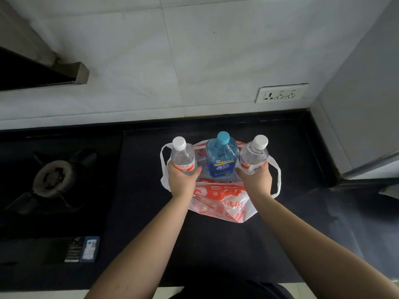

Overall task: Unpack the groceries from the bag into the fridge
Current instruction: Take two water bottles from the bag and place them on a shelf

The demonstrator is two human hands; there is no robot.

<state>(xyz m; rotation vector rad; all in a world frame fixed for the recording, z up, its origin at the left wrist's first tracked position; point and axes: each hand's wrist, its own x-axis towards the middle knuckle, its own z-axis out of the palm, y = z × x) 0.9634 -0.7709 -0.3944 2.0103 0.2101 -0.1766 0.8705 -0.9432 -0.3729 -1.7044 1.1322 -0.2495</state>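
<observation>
A white plastic bag (222,203) with orange print lies open on the black counter. My left hand (182,180) grips a clear water bottle (182,155) with a white cap and orange label, held upright over the bag's left side. My right hand (255,180) grips a second clear water bottle (254,155) of the same kind over the bag's right side. Between them a blue bottle (221,156) with a light blue cap stands upright in the bag. A small orange packet (210,181) shows inside the bag below it.
A gas stove burner (55,178) sits to the left on the black counter (140,180). A range hood edge (64,74) hangs at the upper left. A wall socket (280,94) is on the tiled wall. A grey fridge side (367,93) stands at the right.
</observation>
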